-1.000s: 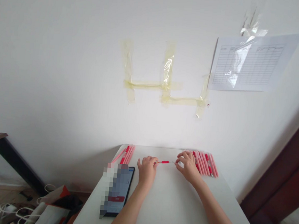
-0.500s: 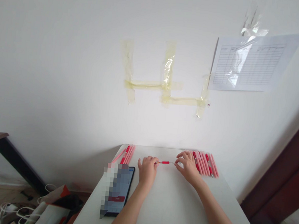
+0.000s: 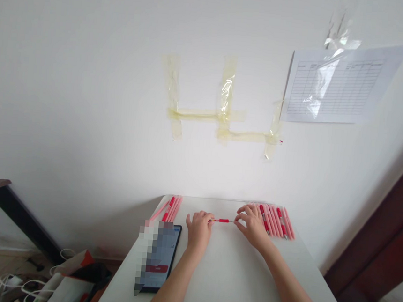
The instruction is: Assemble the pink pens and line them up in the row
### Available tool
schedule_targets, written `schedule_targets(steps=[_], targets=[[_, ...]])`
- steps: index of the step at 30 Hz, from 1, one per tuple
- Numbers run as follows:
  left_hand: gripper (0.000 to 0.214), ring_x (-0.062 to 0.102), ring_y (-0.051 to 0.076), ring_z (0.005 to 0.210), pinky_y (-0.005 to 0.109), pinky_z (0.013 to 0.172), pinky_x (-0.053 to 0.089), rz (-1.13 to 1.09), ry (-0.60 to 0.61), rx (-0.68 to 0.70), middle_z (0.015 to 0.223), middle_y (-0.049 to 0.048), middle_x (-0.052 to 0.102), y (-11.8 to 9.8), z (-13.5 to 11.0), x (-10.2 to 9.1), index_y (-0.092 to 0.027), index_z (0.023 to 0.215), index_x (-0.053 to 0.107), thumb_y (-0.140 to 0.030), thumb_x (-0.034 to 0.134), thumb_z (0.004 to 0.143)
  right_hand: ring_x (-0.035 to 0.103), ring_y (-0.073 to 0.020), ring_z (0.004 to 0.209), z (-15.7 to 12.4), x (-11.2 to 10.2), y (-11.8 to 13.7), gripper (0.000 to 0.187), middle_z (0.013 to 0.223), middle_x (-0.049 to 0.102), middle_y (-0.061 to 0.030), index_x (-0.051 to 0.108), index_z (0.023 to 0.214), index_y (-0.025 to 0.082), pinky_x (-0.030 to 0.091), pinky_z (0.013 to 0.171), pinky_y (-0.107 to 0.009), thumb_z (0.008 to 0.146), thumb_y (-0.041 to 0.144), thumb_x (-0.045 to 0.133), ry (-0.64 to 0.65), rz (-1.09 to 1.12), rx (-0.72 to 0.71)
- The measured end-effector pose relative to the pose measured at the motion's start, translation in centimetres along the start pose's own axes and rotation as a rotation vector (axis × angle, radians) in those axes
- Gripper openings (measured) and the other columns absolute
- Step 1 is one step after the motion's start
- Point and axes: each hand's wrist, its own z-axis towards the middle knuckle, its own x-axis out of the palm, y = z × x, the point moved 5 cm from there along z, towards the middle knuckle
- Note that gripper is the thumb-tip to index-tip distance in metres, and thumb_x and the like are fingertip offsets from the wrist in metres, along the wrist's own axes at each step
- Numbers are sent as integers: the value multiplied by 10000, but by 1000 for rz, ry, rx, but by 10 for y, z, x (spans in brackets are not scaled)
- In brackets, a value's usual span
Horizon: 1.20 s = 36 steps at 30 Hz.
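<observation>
Both of my hands hold one thin red pen refill (image 3: 222, 220) level above the white table (image 3: 233, 276). My left hand (image 3: 199, 229) is closed into a fist around its left end. My right hand (image 3: 251, 226) pinches its right tip between thumb and fingers. A row of several pink pens (image 3: 276, 220) lies just right of my right hand. A smaller group of pink pens (image 3: 170, 207) lies at the table's far left corner, left of my left hand.
A phone (image 3: 159, 256) with a lit screen lies on the table's left side. The white wall behind carries tape strips (image 3: 224, 120) and a printed sheet (image 3: 337, 83). Cables and bags (image 3: 52, 283) sit on the floor at left. A dark door (image 3: 386, 252) stands at right.
The refill and both hands have shifted very slightly; my right hand has edged a little toward the left.
</observation>
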Motion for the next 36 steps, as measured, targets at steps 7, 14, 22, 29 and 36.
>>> schedule_targets(steps=[7,14,22,29,36], targets=[[207,604,235,1100,584,1186,231,-41,18,17,1061,17,725,-2,0,2,-296,991,727,-185,582,894,551,-318,1156,2,-2,4,40,1121,669,-79,714,898,262,410,1073,-591,915,267,677,11,23,8],[207,605,228,1089,589,1193,212,-80,21,28,1035,10,727,-3,0,1,-307,977,731,-187,586,892,560,-306,1134,4,-2,6,75,1109,683,-84,720,898,261,389,1100,-607,936,275,656,8,78,18],[190,604,215,1091,578,1190,214,-115,17,48,1030,-9,722,-2,1,2,-314,959,725,-189,597,895,569,-296,1112,4,4,2,119,1097,678,-91,708,894,245,477,1003,-535,960,295,624,6,193,46],[193,607,215,1090,574,1193,208,-107,22,56,1026,-5,720,-2,0,3,-318,961,727,-202,583,904,561,-305,1111,3,6,1,115,1106,674,-101,706,900,244,476,987,-543,959,288,617,27,227,57],[177,601,221,1097,573,1183,222,-60,29,46,1043,3,727,-2,1,3,-323,974,726,-222,602,899,573,-299,1086,4,2,-2,88,1098,676,-87,715,908,263,470,986,-515,941,304,645,32,135,71]])
